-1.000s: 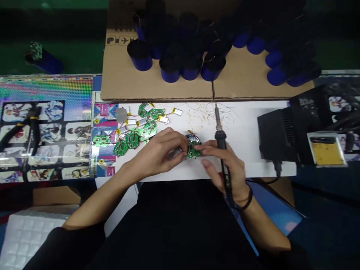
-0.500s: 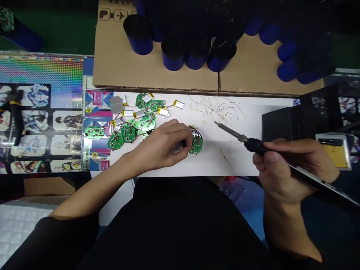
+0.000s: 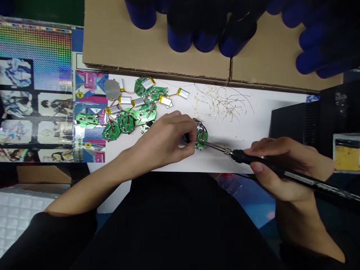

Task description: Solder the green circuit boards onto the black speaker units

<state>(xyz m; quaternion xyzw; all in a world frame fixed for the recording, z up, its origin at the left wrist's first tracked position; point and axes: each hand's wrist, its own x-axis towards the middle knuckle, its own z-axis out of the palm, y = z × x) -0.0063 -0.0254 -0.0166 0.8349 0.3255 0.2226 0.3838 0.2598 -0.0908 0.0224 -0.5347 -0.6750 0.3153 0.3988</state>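
My left hand [image 3: 165, 140] is closed around a small round speaker part with a green circuit board [image 3: 201, 138] on it, pressed down on the white work surface [image 3: 253, 123]. My right hand [image 3: 284, 167] grips a black soldering iron [image 3: 253, 159] like a pen. Its metal tip touches the right edge of the green board. Red and yellow wires run over the board's top.
A heap of green circuit boards with small silver batteries [image 3: 132, 108] lies left of my left hand. Wire and solder scraps [image 3: 225, 103] lie behind the board. Blue cylinders [image 3: 197, 26] stand on a cardboard sheet [image 3: 118, 41] at the back. A black soldering station [image 3: 315, 116] with a yellow sponge [image 3: 346, 157] sits right.
My right hand swung the soldering iron away to the right, then brought its tip down onto the green board. My left hand kept hold of the board. The view drifted forward.
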